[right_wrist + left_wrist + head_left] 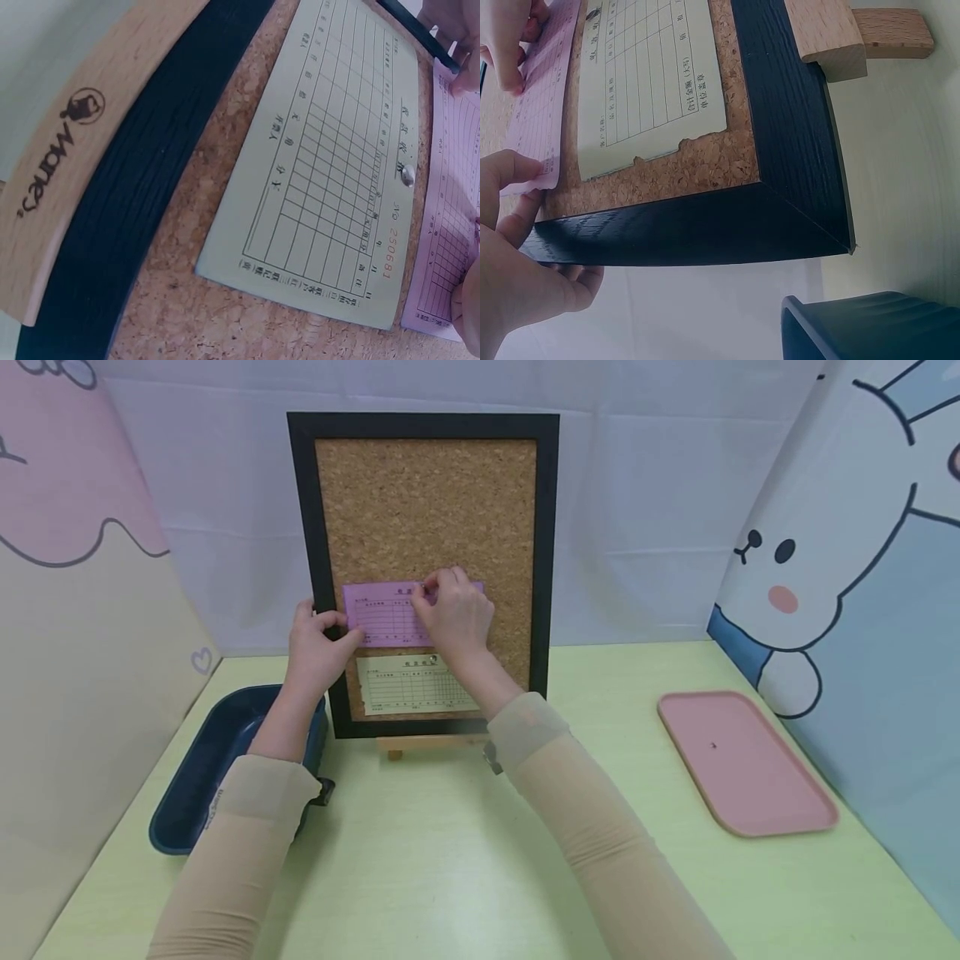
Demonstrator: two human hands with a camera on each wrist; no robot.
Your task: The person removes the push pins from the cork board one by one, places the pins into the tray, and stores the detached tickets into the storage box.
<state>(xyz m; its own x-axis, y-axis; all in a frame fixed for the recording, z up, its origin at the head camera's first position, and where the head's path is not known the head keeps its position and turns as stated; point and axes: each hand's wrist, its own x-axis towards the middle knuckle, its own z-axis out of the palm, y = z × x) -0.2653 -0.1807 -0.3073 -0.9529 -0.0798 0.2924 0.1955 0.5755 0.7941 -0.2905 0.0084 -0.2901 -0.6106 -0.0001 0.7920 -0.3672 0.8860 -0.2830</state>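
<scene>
A pink receipt slip (382,617) lies against the cork board (435,510), above a pale yellow receipt slip (412,683) fixed by a silver thumbtack (408,175). My left hand (318,647) pinches the pink slip's lower left corner, with other fingers behind the black frame (667,232). At the slip's top middle, my right hand (461,610) pinches a small thumbtack, mostly hidden by the fingertips. The right hand covers the slip's right part in the head view. Only fingers of the right hand show at the upper left of the left wrist view.
The board leans on a wooden easel (431,743). A dark blue bin (168,810) stands left, partly behind the left forearm. To the right lies a pink tray (772,777) with a small pin (713,746) on it. Printed cloths enclose the table (420,877).
</scene>
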